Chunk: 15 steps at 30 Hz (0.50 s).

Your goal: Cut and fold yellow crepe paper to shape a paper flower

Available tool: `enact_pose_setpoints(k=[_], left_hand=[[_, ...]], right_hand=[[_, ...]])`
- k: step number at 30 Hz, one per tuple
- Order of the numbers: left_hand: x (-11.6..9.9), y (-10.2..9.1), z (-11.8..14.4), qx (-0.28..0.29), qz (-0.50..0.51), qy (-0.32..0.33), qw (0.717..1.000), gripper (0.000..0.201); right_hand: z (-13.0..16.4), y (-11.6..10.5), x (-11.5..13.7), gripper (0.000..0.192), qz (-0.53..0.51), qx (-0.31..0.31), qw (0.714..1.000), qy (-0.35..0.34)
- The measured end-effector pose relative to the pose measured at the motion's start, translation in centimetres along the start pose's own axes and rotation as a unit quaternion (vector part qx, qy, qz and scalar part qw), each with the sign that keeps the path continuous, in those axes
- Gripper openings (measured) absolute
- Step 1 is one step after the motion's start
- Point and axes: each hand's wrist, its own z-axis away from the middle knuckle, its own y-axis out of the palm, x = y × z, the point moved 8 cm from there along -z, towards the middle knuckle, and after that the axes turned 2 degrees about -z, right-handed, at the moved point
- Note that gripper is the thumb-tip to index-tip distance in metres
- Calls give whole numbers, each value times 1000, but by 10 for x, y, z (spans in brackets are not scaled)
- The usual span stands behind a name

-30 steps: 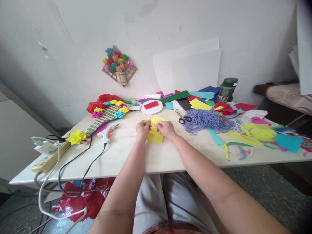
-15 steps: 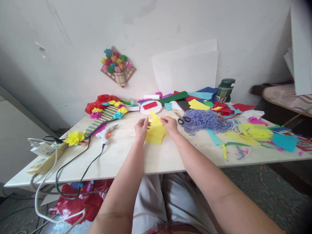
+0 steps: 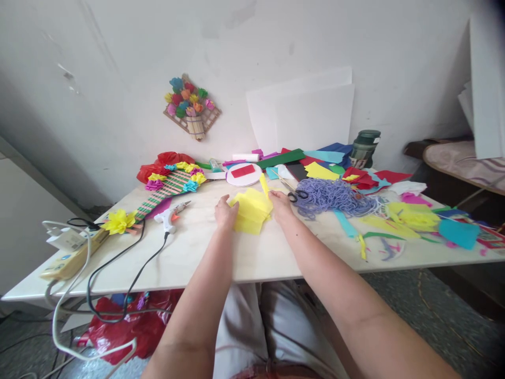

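I take the yellow paper (image 3: 251, 210) on the table (image 3: 244, 252) as landmark. Left of it lies the glue gun (image 3: 172, 215). My left hand (image 3: 225, 212) pinches its left edge; my right hand (image 3: 281, 205) pinches its right edge, so the paper sits between them, equally near both. Its long axis runs left to right. Right of it lie scissors (image 3: 296, 194) and purple yarn (image 3: 333, 195).
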Motion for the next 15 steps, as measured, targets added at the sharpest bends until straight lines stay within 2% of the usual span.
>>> enact_pose_setpoints(k=[4,7,10,15], left_hand=[[0,-5,2,-23,8,-6,1000,47],[1,-7,3,-37,9,-10,999,45],[0,-8,4,-41,-9,-13,999,42],[-5,-9,6,-53,-54,3,997,36]], right_hand=[[7,21,-9,17,-7,81,996,31],[5,28,-7,13,38,105,994,-12],[-5,17,4,16,118,55,987,-92],[-30,-19,12,26,139,-49,982,-120]])
